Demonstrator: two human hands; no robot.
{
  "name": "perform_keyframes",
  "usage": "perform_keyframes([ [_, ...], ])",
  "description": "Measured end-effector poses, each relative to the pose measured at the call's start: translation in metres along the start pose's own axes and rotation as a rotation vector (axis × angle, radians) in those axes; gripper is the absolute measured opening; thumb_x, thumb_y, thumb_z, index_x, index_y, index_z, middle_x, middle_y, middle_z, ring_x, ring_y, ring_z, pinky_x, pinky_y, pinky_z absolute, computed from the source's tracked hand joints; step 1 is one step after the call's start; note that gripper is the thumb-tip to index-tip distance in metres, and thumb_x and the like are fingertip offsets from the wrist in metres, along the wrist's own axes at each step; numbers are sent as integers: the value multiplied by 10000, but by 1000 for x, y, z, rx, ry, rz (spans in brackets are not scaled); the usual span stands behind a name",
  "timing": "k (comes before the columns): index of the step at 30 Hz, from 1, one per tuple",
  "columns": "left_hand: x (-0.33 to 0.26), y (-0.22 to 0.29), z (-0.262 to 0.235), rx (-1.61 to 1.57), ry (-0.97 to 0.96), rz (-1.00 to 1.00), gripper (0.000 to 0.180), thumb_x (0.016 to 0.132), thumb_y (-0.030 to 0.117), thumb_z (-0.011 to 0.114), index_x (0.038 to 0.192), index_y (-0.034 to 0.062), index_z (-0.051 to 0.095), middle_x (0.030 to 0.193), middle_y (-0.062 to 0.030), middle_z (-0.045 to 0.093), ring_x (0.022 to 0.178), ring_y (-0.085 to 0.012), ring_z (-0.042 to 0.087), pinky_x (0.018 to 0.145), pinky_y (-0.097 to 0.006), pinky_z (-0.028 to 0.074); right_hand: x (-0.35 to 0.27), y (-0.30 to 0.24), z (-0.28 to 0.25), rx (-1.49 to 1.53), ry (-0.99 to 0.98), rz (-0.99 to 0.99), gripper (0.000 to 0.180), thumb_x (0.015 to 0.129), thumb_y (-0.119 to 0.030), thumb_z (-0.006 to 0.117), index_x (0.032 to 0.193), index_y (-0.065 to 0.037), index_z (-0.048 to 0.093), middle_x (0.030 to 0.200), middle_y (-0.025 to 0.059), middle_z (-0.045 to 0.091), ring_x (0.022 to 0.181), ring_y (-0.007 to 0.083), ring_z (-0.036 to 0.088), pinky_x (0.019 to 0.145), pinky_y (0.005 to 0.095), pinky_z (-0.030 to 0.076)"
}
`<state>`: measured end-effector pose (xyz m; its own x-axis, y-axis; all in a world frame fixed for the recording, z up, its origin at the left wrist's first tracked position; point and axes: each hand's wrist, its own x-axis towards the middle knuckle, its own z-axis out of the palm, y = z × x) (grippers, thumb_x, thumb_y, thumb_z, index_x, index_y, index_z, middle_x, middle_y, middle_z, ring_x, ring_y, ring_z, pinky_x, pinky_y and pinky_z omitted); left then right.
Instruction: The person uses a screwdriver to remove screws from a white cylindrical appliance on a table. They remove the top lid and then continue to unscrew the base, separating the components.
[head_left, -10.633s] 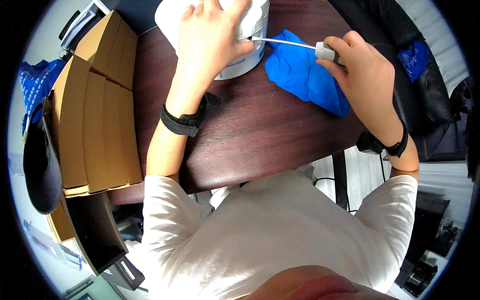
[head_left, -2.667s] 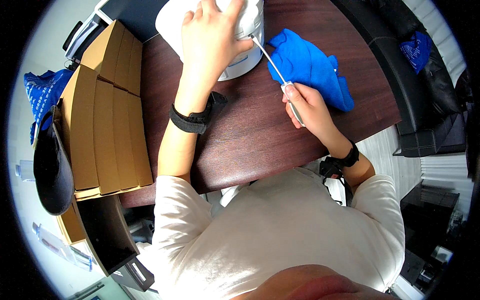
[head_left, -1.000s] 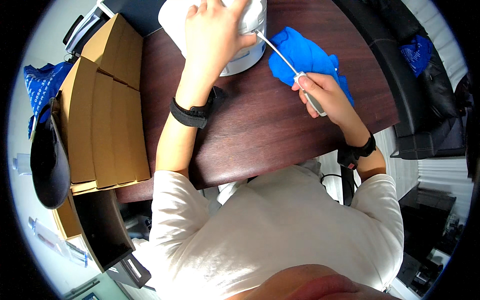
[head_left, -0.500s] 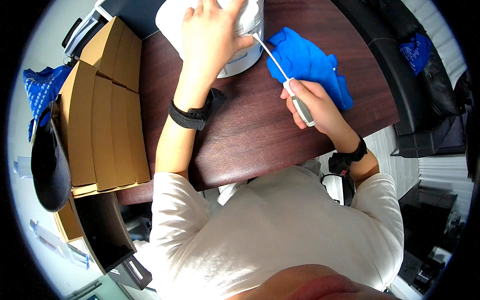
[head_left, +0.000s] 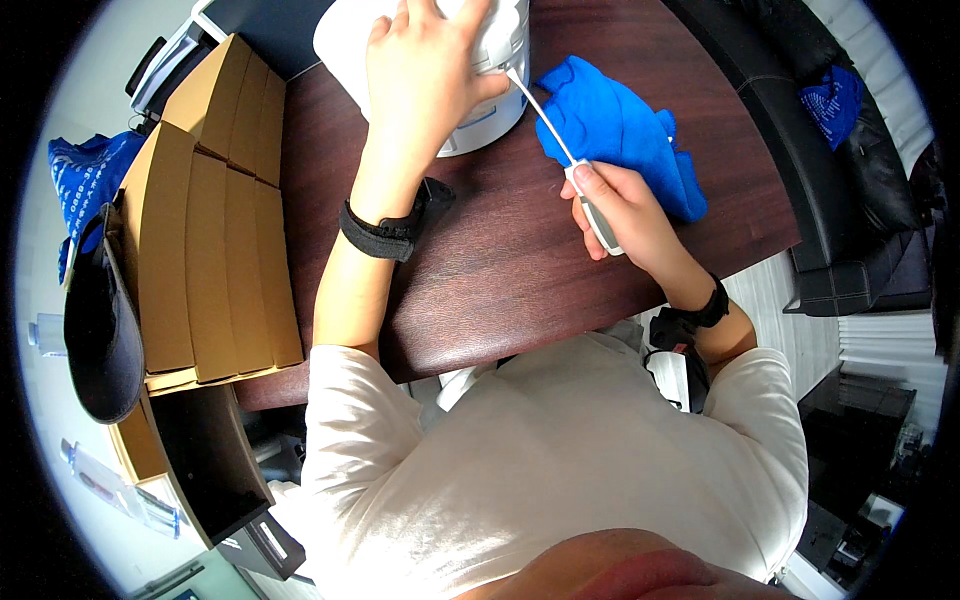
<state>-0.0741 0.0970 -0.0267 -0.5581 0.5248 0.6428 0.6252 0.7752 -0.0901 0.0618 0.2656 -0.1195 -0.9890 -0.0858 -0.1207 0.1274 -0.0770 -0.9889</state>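
Note:
My left hand (head_left: pixel 420 70) lies with fingers spread over a white rounded plastic object (head_left: pixel 345 45) at the far edge of the view; its exact kind is hard to make out. The upper edge cuts off some fingertips, and the thumb rests against the object's right side. In my right hand (head_left: pixel 625 205) is a screwdriver (head_left: pixel 598 222) with a grey and white handle and a long thin shaft. Its tip meets the white object just beside my left thumb. A crumpled blue cloth (head_left: pixel 615 120) lies on the table beyond my right hand.
Brown cardboard boxes (head_left: pixel 215 270) stand in a row along the left side of the dark wooden table (head_left: pixel 490 270). A dark cap (head_left: pixel 100 330) hangs left of them. A black sofa (head_left: pixel 835 235) stands beyond the table's right edge.
The screwdriver's handle end has swung slightly left with my right hand, while its tip stays at the white object. My left hand keeps its place on the object.

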Motion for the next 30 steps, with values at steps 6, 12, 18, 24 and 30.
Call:
perform_keyframes([
  [6,2,1,0,2,-14,-3,801,530,302,850,1252,156,538,1368,-356,367,1019,-416,602,920,-473,468,0,-4,1,-232,90,-80,327,983,-318,509,868,-18,567,628,52,563,426,142,552,390,258,406],
  [12,-1,0,0,-10,11,8,793,535,290,845,1252,153,538,1361,-361,371,1037,-421,592,919,-475,467,4,-7,-14,-1173,562,-601,284,842,-336,687,894,-62,634,716,106,618,585,296,617,503,365,473],
  [18,-2,-2,10,122,178,94,761,508,356,842,1216,283,573,1260,-215,496,789,-326,659,733,-385,533,19,-51,-50,-1588,776,-814,245,736,-307,737,949,-198,683,821,-15,584,739,199,585,656,347,446],
  [24,-1,-6,13,103,168,92,759,509,385,838,1213,278,576,1254,-214,504,799,-327,661,733,-389,531,27,-82,-66,-1595,655,-1084,251,713,-244,755,949,-189,691,803,-27,592,724,165,576,631,304,428],
  [30,0,0,4,-6,29,12,802,527,288,850,1251,155,534,1362,-366,369,1020,-426,600,918,-475,467,8,-38,-62,-540,228,-260,228,901,-287,648,872,-61,651,615,-25,532,486,60,494,431,216,359],
])
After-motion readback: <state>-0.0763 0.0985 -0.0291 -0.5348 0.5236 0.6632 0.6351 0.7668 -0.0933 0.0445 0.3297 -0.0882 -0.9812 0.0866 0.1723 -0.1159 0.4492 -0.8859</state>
